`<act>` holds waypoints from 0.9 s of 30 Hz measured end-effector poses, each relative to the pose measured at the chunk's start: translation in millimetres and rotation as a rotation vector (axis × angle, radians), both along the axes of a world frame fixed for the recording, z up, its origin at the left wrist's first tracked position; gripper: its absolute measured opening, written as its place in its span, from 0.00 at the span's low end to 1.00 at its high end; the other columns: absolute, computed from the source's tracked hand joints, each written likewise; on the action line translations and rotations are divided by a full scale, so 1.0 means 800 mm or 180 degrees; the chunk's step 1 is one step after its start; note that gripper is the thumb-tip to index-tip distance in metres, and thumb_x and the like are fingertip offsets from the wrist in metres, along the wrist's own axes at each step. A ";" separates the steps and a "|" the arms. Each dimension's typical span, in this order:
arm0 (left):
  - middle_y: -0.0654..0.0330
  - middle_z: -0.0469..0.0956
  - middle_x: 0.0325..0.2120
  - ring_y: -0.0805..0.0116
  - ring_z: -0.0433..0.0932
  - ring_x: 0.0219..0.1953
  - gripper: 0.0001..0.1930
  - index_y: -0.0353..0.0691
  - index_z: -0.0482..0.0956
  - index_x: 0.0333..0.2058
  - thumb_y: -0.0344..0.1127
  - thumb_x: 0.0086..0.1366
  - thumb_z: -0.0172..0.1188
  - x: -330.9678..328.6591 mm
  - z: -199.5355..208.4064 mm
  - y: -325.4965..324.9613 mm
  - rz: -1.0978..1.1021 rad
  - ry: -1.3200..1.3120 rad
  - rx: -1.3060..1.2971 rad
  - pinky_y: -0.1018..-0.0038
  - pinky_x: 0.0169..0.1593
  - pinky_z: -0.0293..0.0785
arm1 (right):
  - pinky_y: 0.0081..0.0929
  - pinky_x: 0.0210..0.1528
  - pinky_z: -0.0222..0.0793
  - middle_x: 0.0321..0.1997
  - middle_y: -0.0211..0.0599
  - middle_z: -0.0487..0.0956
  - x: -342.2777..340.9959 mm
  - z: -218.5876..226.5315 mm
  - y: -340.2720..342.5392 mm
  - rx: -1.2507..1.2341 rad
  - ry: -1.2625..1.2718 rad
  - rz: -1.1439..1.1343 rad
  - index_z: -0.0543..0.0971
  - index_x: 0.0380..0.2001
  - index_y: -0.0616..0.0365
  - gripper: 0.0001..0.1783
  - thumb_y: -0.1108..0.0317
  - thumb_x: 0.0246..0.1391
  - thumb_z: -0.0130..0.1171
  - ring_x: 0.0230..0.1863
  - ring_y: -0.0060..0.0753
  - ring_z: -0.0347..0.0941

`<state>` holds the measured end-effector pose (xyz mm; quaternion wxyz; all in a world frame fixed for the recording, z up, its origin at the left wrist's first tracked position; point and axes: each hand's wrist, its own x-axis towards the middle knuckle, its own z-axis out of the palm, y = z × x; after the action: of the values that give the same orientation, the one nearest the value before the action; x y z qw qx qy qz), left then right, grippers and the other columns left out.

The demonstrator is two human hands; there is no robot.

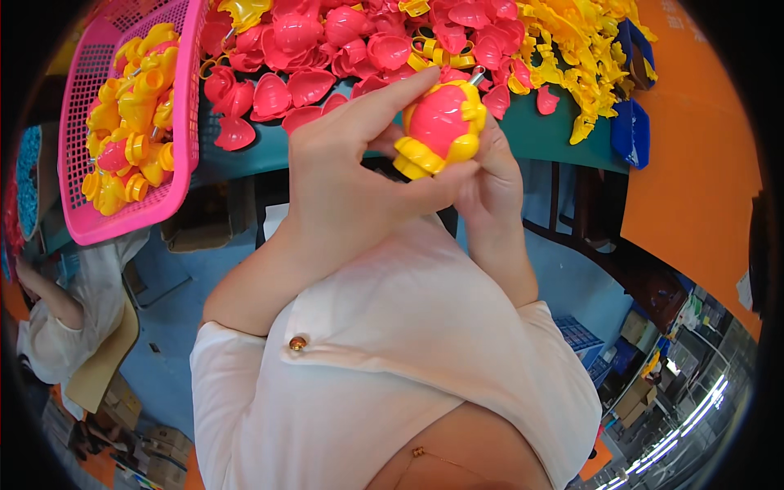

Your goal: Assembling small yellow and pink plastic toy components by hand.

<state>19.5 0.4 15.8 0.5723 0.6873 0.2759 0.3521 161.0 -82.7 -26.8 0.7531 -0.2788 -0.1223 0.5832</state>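
Note:
Between my hands, above the near edge of the green table, is a small plastic toy (443, 122) with a rounded pink body in a yellow frame. A short metal pin sticks out at its top right. My left hand (351, 155) curves round the toy's left side, its index finger reaching the top and its thumb lying below the yellow base. From the right, my right hand (494, 175) grips the toy along its lower right side; some of its fingers are hidden behind the toy.
Pink shell pieces (306, 33) are heaped on the green table (547, 135), with yellow parts (572, 49) piled to their right. A pink basket (193, 122) at left holds several yellow-and-pink toys. Blue trays (630, 135) stand at the right edge. Another person (82, 302) sits at far left.

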 end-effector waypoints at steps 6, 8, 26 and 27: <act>0.62 0.77 0.41 0.68 0.76 0.33 0.36 0.49 0.76 0.51 0.35 0.36 0.73 0.009 -0.023 0.026 0.0865 0.0275 0.3246 0.76 0.35 0.73 | 0.24 0.40 0.74 0.50 0.43 0.73 -0.018 0.011 -0.004 -0.0927 0.0401 0.0863 0.65 0.54 0.66 0.23 0.60 0.61 0.49 0.44 0.30 0.75; 0.59 0.78 0.33 0.66 0.77 0.30 0.22 0.42 0.77 0.37 0.31 0.40 0.73 0.007 -0.034 0.021 -0.0026 -0.0504 0.2596 0.76 0.33 0.72 | 0.15 0.30 0.71 0.45 0.41 0.76 -0.021 0.015 -0.012 -0.1430 0.0161 0.0723 0.69 0.51 0.65 0.20 0.63 0.60 0.50 0.38 0.25 0.75; 0.67 0.74 0.19 0.81 0.72 0.22 0.10 0.37 0.73 0.22 0.30 0.53 0.68 0.004 -0.067 -0.004 -0.0282 0.0407 -0.1147 0.84 0.26 0.67 | 0.30 0.40 0.63 0.33 0.36 0.71 0.064 -0.015 0.029 -0.0588 -0.6912 -0.0499 0.78 0.28 0.56 0.08 0.72 0.40 0.65 0.39 0.36 0.67; 0.67 0.74 0.18 0.81 0.72 0.21 0.10 0.37 0.73 0.21 0.30 0.53 0.68 0.005 -0.068 -0.002 -0.0265 0.0532 -0.1138 0.84 0.25 0.66 | 0.27 0.40 0.63 0.34 0.34 0.71 0.068 -0.010 0.029 -0.0580 -0.6292 -0.0266 0.78 0.28 0.57 0.07 0.72 0.42 0.64 0.38 0.32 0.68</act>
<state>23.4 -1.4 -38.3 0.6744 0.6124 0.3519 0.2153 215.5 -59.3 -34.9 0.3083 -0.7006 -0.6398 0.0688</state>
